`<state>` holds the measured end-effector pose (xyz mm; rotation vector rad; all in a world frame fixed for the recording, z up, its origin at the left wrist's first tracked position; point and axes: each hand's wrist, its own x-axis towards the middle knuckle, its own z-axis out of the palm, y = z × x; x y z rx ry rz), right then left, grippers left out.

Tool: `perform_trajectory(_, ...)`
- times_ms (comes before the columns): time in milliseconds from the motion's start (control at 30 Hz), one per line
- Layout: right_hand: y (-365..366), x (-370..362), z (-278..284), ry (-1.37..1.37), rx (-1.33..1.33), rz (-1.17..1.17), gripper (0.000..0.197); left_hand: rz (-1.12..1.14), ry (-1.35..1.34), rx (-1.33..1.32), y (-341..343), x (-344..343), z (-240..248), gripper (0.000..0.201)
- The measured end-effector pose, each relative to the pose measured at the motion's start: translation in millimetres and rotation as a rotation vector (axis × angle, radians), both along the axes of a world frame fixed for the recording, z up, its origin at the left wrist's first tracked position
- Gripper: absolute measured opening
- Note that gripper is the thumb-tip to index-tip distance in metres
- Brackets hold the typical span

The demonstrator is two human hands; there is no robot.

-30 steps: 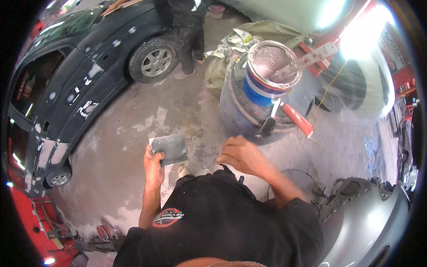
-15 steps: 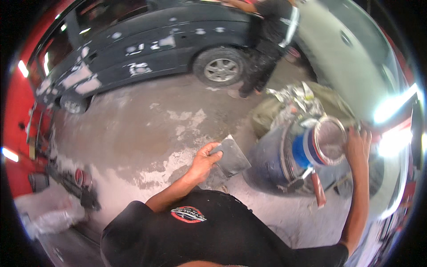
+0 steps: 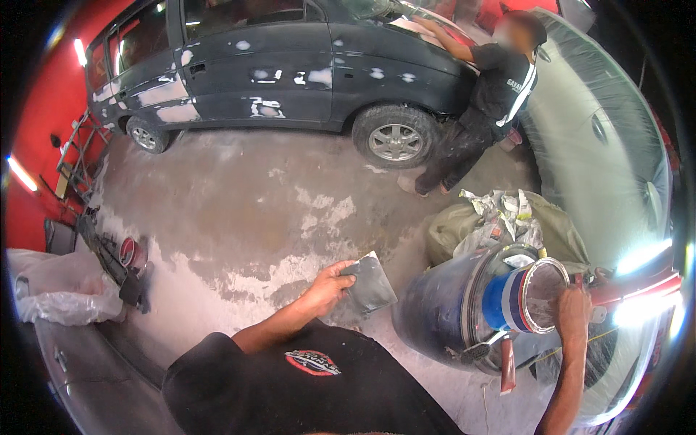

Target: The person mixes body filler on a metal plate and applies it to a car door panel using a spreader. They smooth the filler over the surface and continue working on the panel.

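My left hand [image 3: 330, 288] grips a dark grey flat square plate [image 3: 370, 285] between thumb and fingers. A whitish smear marks its upper corner. My right hand [image 3: 573, 312] is curled closed at the right rim of an open can; what its fingers hold there is hidden. The can [image 3: 505, 301] has a blue, white and dark band and a greyish paste inside its mouth. It rests on top of a large dark blue drum [image 3: 433, 308]. A flat reddish-brown piece [image 3: 507, 368] and a light-handled tool [image 3: 478, 351] lie at the drum's near edge.
A dark van [image 3: 239, 80] with pale filler patches stands across the far side. At its front a co-worker [image 3: 500, 87] leans over the hood. A plastic-covered car [image 3: 594, 138] is at right. Crumpled paper [image 3: 507, 217] sits beyond the drum; a plastic bag [image 3: 65, 286] lies left.
The view has tilted up, showing more of the van and the co-worker. My right hand's fingers, raised at the can's rim before, are now curled tighter. The left hand still holds the plate.
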<state>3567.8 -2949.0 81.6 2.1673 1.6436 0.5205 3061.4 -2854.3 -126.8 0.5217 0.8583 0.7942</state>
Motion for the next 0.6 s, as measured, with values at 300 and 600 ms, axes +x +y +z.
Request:
perform_trajectory(300, 15.4, -19.5, 30.7, 0.217, -0.022, -0.102, 0.021, -0.142, -0.004, 0.120, 11.4, 31.2, 36.0, 0.037)
perform_trajectory(600, -27.2, -16.2, 55.7, 0.489, 0.270, -0.250, 0.022, -0.222, -0.026, 0.224, 25.4, 67.7, 66.4, 0.028)
